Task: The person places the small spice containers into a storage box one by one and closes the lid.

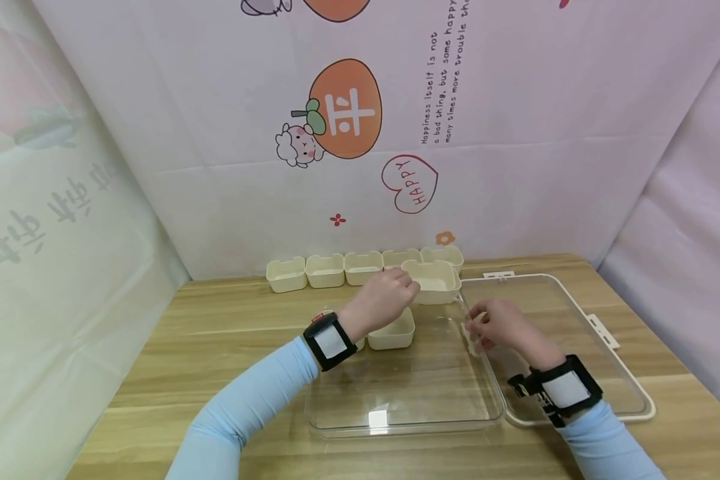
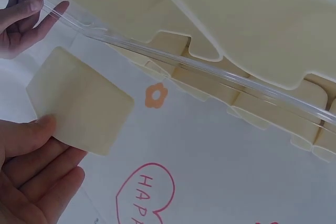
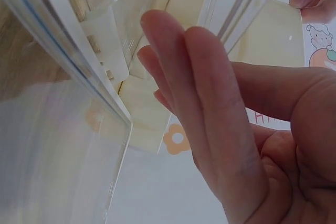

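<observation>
My left hand (image 1: pixel 387 293) pinches a cream small bin (image 1: pixel 437 283) by one wall, thumb on one face and fingers on the other. The bin is up over the far right part of a clear plastic box (image 1: pixel 408 430). Two more cream bins (image 1: pixel 391 333) sit inside that box at its far left, one mostly hidden behind my left wrist. My right hand (image 1: pixel 501 323) is at the box's right wall, beside a white latch (image 1: pixel 469 339). Its fingers (image 3: pixel 215 87) are extended and held close together in the right wrist view, with nothing gripped.
Several cream bins (image 1: pixel 325 272) stand in a row at the back of the wooden table (image 1: pixel 216 373), against the printed cloth (image 1: pixel 228 213). Right of the box lies a clear lid (image 1: pixel 561 320) with a white rim and white latches (image 1: pixel 603 331), partly under my right forearm.
</observation>
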The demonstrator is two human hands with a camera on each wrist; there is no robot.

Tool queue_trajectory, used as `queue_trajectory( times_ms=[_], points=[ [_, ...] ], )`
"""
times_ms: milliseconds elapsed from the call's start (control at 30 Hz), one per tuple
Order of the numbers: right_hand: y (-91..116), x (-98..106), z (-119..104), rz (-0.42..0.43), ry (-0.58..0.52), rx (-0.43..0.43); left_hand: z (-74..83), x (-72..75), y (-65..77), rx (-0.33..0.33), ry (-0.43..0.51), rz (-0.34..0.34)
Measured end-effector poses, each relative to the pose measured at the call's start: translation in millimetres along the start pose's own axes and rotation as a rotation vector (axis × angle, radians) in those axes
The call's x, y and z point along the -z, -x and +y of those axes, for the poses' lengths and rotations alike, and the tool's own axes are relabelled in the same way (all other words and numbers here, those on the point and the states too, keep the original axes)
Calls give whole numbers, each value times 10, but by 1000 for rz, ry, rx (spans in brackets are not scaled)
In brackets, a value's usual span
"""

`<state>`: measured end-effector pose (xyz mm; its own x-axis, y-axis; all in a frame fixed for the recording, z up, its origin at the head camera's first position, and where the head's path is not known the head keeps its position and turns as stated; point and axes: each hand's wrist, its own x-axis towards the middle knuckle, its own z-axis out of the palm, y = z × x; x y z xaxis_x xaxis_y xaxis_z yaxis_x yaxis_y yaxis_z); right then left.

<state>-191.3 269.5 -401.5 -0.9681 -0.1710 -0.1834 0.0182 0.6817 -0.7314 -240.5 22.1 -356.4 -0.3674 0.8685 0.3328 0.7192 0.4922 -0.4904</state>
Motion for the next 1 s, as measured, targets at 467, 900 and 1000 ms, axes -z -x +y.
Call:
queue_trajectory(
  times_ms=[467, 900, 1000],
  points=[
    [-14, -10, 27, 2, 21, 29, 101, 65, 13, -34, -11, 39],
    [-20, -3, 28, -4, 16, 21, 206, 88, 24, -40, -14, 37],
    [-20, -2, 29, -3, 15, 23, 236, 100, 25, -41, -12, 14]
  ],
)
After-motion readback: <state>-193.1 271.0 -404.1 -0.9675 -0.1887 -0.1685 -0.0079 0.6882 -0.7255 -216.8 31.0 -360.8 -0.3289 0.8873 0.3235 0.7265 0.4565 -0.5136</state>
